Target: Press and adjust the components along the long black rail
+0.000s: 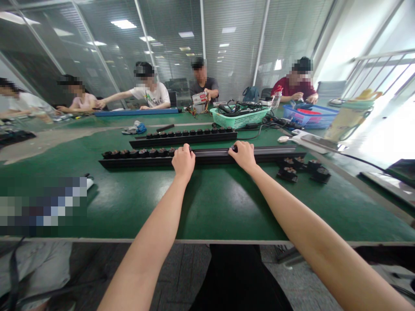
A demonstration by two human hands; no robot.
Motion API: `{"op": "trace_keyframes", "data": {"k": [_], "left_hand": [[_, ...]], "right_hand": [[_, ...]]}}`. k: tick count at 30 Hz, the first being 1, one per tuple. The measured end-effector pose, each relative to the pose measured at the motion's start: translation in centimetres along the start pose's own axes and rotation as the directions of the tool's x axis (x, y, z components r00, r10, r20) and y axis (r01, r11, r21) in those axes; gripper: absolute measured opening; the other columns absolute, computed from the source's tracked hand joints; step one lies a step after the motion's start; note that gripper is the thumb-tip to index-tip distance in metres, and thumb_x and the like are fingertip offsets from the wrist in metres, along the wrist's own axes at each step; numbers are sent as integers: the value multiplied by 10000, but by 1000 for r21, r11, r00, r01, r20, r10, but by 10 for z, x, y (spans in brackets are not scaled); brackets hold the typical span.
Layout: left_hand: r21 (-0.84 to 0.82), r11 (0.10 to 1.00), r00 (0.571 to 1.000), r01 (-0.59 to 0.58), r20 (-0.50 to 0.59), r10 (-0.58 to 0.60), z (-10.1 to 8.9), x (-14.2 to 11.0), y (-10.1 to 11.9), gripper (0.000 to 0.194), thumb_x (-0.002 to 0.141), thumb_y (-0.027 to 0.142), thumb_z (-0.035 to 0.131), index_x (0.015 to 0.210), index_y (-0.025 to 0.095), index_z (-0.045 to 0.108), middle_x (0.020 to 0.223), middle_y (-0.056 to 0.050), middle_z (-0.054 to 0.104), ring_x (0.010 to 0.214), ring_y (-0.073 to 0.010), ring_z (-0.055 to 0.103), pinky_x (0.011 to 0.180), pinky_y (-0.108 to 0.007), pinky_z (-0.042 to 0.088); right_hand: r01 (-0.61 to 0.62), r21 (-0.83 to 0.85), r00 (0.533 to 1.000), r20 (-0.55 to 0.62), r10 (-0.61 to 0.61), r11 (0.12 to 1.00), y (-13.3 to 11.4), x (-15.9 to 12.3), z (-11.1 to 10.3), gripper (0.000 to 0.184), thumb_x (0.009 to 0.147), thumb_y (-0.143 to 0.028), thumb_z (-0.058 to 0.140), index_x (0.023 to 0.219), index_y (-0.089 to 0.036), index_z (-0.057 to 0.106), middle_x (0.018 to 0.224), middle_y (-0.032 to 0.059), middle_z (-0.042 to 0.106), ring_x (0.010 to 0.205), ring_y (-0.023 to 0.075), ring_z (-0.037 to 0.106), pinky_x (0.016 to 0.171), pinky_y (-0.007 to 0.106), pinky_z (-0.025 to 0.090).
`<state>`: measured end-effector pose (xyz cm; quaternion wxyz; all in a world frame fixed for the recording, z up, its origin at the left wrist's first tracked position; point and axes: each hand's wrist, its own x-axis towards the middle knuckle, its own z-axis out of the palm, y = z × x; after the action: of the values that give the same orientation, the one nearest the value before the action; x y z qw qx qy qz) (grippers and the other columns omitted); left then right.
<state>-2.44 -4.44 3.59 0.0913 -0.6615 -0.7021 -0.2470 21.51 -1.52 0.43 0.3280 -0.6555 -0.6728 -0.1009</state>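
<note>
A long black rail [214,159] lies across the table in front of me, with a row of small black parts [125,153] seated along its left half. My left hand [184,164] is closed at the right end of that row, on a small black part mostly hidden by the fingers. Farther right, my right hand [244,154] pinches another small black part [234,148] at the rail, its lower side hidden. Between the hands the rail's channel shows bare. Several loose black parts [288,173] with copper-coloured tops lie by the rail's right end.
A second black rail [184,140] with similar parts lies behind. Beyond are a green basket [240,123] of cables, a blue basket [311,121] and a blue-and-white cloth [134,128]. A tall bottle [348,119] stands right. Several people sit across the table [214,207].
</note>
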Motion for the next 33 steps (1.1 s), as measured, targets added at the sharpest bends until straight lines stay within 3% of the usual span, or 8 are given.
{"op": "trace_keyframes", "data": {"k": [33], "left_hand": [[14, 1000, 1000, -14, -23, 15, 2, 1, 0, 296, 1023, 263, 454, 1285, 217, 584, 1227, -126, 675, 1199, -282, 609, 921, -380, 547]], "right_hand": [[-10, -48, 998, 55, 12, 999, 1, -1, -4, 273, 986, -416, 530, 1023, -180, 662, 1058, 152, 725, 1028, 321, 598, 905, 412, 350]]}}
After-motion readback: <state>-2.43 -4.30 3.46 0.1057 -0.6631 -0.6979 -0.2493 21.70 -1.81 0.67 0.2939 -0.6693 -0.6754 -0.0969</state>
